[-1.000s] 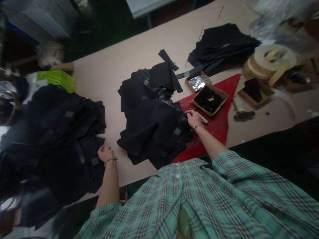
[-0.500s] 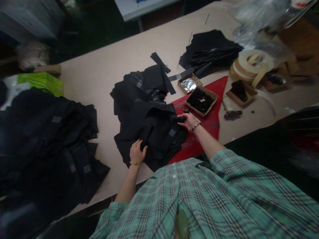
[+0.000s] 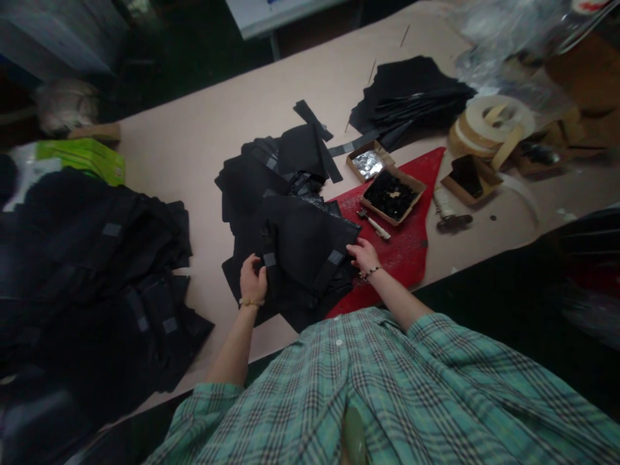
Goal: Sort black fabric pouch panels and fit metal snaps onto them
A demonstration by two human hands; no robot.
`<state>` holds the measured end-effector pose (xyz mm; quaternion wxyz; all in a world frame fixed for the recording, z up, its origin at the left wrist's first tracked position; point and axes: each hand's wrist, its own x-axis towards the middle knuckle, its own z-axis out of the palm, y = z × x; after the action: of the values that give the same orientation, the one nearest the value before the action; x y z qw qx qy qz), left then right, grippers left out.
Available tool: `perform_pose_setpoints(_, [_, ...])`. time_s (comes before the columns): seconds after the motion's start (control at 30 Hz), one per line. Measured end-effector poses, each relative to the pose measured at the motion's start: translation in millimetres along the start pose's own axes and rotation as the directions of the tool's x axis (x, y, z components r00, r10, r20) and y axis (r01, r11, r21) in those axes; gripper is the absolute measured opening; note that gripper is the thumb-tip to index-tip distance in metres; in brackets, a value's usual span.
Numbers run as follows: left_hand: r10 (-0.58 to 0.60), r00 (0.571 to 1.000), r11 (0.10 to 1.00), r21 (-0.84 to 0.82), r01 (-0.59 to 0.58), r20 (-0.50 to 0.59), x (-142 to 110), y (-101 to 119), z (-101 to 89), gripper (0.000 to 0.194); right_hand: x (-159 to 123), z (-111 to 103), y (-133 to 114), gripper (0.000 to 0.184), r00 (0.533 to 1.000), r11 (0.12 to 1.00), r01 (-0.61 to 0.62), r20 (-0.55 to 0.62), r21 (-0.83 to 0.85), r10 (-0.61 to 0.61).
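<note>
One left hand (image 3: 252,282): it is mine, at the left side of the loose pile of flat black cloth pieces (image 3: 303,239). The thumb and fingers are apart, just beside a narrow black strip with grey patch (image 3: 270,259).
Right hand (image 3: 364,256): at the right edge of the same pile; I cannot tell if its fingers are together on the cloth.
Pile: it lies before me on the pale bench (image 3: 184,129) and partly covers the red sheet (image 3: 409,248).
Slim tool with white handle (image 3: 378,227): on the red sheet, near the open cardboard box of small black pieces (image 3: 411,206).
Large black cloth heap (image 3: 121,258): well apart from the pile, at my left.
</note>
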<state>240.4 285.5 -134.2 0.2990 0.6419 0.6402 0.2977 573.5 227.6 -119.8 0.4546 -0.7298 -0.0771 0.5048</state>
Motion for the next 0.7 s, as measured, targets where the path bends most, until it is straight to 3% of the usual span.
perform_pose_setpoints(0.07, [0.124, 0.992, 0.986, 0.118, -0.122, -0.011, -9, 10, 10.1, 0.019, -13, 10, 14, 0.033, 1.0, 0.997, 0.023, 0.014, -0.071, -0.022])
perform_pose_setpoints(0.17, [0.16, 0.986, 0.959, 0.229, -0.164, 0.035, -20, 21, 28.2, 0.024, -26, 22, 32, 0.028, 0.996, 0.987, 0.052, 0.084, -0.154, -0.04])
perform_pose_setpoints(0.33, [0.027, 0.998, 0.95, 0.31, -0.044, 0.06, -17, 28, 46.1, 0.036, -31, 29, 34, 0.025, 0.983, 0.974, 0.136, 0.15, -0.181, -0.109])
perform_pose_setpoints(0.47, [-0.151, 0.982, 0.957, 0.265, 0.117, 0.112, -7, 37, 48.2, 0.026, -26, 33, 31, 0.022, 0.98, 0.974, 0.154, 0.149, -0.168, -0.129])
perform_pose_setpoints(0.6, [-0.231, 0.968, 0.932, 0.31, 0.191, 0.101, 17, 39, 28.0, 0.018, -22, 33, 37, 0.021, 0.99, 0.981, 0.109, 0.102, -0.159, -0.093])
perform_pose_setpoints(0.7, [-0.268, 0.962, 0.898, 0.349, 0.266, -0.045, 50, 28, -25.9, 0.025, -20, 32, 42, 0.018, 0.993, 0.987, 0.092, 0.09, -0.134, -0.08])
